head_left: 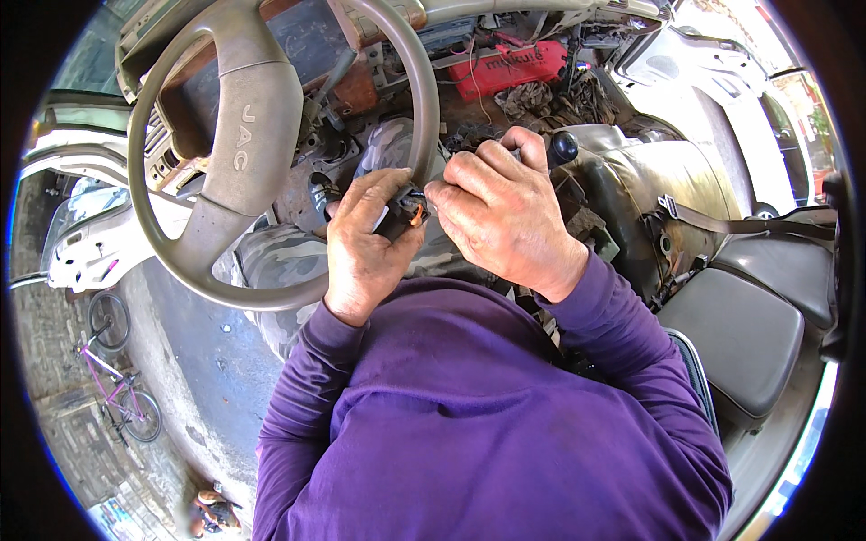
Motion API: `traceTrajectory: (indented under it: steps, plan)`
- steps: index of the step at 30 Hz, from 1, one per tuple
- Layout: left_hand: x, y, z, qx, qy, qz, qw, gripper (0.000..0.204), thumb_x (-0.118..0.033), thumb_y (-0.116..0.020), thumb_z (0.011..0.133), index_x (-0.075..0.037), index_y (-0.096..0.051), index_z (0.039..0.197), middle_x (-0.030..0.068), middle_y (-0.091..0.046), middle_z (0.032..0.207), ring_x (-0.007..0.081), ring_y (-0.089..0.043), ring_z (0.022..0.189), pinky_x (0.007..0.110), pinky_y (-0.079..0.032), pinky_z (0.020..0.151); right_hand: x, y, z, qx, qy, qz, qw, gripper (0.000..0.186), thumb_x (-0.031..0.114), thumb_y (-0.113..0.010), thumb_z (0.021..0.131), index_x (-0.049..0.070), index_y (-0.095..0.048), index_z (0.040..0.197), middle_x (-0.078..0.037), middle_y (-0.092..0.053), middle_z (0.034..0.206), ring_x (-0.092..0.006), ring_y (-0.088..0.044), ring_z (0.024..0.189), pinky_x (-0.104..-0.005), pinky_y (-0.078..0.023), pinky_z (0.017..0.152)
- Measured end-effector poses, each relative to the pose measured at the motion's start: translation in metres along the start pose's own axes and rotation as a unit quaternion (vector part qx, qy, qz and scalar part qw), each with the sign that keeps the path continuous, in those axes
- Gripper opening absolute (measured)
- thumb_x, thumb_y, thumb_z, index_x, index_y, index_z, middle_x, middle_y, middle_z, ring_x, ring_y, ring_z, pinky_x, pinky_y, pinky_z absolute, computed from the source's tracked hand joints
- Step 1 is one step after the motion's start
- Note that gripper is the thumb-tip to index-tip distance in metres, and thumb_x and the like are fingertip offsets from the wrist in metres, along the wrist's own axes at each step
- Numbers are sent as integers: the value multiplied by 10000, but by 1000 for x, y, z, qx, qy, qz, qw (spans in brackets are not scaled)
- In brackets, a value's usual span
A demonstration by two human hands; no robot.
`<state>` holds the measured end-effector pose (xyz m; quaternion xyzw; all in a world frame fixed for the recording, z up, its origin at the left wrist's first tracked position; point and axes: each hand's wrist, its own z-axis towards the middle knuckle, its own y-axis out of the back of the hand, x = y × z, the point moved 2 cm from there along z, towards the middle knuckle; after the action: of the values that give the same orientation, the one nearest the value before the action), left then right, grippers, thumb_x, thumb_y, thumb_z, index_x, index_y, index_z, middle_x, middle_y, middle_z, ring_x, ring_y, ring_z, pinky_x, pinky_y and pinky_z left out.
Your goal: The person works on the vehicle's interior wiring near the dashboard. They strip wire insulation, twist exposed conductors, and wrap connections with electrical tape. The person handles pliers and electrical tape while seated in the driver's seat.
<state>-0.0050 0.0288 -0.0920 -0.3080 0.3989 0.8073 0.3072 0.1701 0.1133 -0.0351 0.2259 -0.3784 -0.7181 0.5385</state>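
In front of my chest, my left hand (368, 239) is closed around a small dark part with an orange piece (418, 215) on it. It looks like an electrical part, but my fingers cover much of it. Close on its right, my right hand (512, 206) is closed, thumb and forefinger pinched at the near side of that part. What lies inside the right fist is hidden. Both hands hover over my camouflage trousers (289, 257), just right of the steering wheel (422, 90).
The dashboard is stripped, with loose wires and a red case (510, 68) at the far side. A black knob (564, 147) stands beside my right hand. Worn seats (735, 329) lie to the right. Outside on the left are a bicycle (117, 388) and another person (215, 512).
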Motion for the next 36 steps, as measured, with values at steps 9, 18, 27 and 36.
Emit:
traceTrajectory:
  steps: [9,18,27,36]
  plan:
    - [4,-1,-5,2,35,-44,998,624,63,-829,767,-16,-645,1358,150,-722,1289,272,-724,1140,387,-573,1008,-15,0,-2,-6,-72,116,991,98,135,-749,882,127,-778,976,-2,-666,991,-215,-633,960,-438,-396,1027]
    - [-18,12,2,8,7,-56,998,566,72,-851,777,-12,-648,1300,116,-744,1239,210,-720,1123,339,-552,1015,-42,-23,-47,-22,-319,432,843,130,17,-811,950,-1,-764,1069,-23,-749,993,-99,-678,907,-278,-556,814]
    - [-4,23,1,63,248,-514,819,708,-136,-961,800,78,-627,1386,150,-717,1299,230,-686,1204,396,-537,1074,-26,-11,-36,-3,-326,452,830,131,33,-821,942,-9,-770,1055,-25,-743,973,-106,-672,898,-278,-548,820]
    - [38,13,-12,81,270,-623,729,867,-295,-980,801,-51,-528,1500,151,-667,1331,291,-668,1212,387,-551,1034,-3,11,-10,34,-278,358,891,134,74,-828,906,30,-790,1027,-55,-733,904,-219,-655,843,-349,-528,784]
